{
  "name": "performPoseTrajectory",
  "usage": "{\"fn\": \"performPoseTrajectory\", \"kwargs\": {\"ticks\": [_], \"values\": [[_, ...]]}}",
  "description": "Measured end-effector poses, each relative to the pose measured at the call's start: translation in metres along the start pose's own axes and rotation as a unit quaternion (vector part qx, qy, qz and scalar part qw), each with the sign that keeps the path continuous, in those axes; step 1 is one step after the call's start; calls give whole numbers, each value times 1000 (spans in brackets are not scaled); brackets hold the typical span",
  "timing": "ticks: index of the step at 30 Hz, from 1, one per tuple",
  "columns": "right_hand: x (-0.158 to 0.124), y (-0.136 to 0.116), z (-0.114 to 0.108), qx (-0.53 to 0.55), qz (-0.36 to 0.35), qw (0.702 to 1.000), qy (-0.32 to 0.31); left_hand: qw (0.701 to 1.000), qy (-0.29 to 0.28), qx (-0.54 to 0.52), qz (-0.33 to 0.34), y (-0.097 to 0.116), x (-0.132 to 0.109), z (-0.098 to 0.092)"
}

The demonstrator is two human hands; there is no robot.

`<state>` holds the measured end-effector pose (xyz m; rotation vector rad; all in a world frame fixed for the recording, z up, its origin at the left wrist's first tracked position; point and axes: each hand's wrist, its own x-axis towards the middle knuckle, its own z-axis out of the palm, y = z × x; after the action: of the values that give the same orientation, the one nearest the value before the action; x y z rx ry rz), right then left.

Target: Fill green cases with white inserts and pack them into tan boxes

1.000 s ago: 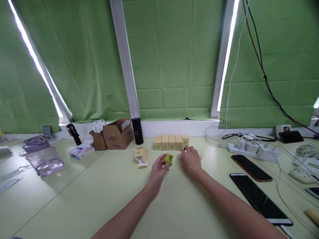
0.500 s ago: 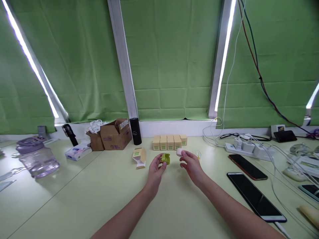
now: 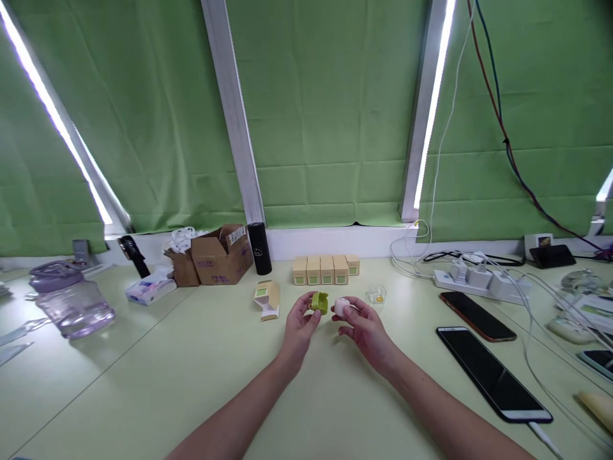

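My left hand (image 3: 301, 322) pinches a small olive-green silicone earbud case cover (image 3: 319, 303) between thumb and fingers, its lid standing open. Just to the right, my right hand (image 3: 366, 327) grips a small rounded white earbud case (image 3: 341, 306), partly covered by the fingers. A narrow gap separates the cover from the white case. Behind my right hand sits a clear plastic container (image 3: 377, 294) with a bit of yellow in it. An opened small cardboard box (image 3: 267, 299) lies left of my left hand.
Several small cardboard boxes (image 3: 320, 269) stand in a row behind my hands. Further left are a black cylinder (image 3: 259, 248), a brown carton (image 3: 220, 262), a tissue pack (image 3: 151, 287) and a purple-tinted jug (image 3: 71, 303). Phones (image 3: 493, 374), cables and a power strip (image 3: 483, 284) occupy the right.
My right hand has brought the white case lower and slightly left, closer to the green cover. The clear container shows more fully now. My left hand has barely moved.
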<state>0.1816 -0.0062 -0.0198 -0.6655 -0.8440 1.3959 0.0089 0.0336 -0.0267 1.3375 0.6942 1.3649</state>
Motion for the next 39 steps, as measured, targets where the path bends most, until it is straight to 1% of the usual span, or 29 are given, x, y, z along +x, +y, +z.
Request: {"fn": "performPoseTrajectory", "kwargs": {"ticks": [3,11,15,19,21,24,28,34,39], "values": [[-3,0,3,-11,-12,1000,-7,1000,2,4,2,0,0,0],[-1,6,1,-12,-42,999,6,1000,-8,26,10,-3,0,0],[3,8,-3,-44,-45,997,37,999,-9,47,16,-5,1,-2],[6,9,-7,-117,-10,990,82,997,-10,72,27,-5,1,-2],[7,8,-8,-129,2,987,98,996,-8,84,31,-6,2,-2],[8,6,-7,-92,2,992,92,994,-2,102,37,-6,2,-2],[7,1,-3,-54,-18,996,75,991,-2,127,47,-6,2,-2],[4,-1,-3,-83,-43,992,80,985,-7,164,55,-2,0,-1],[6,1,-3,-123,-58,989,65,983,-12,176,52,2,-3,0]]}}
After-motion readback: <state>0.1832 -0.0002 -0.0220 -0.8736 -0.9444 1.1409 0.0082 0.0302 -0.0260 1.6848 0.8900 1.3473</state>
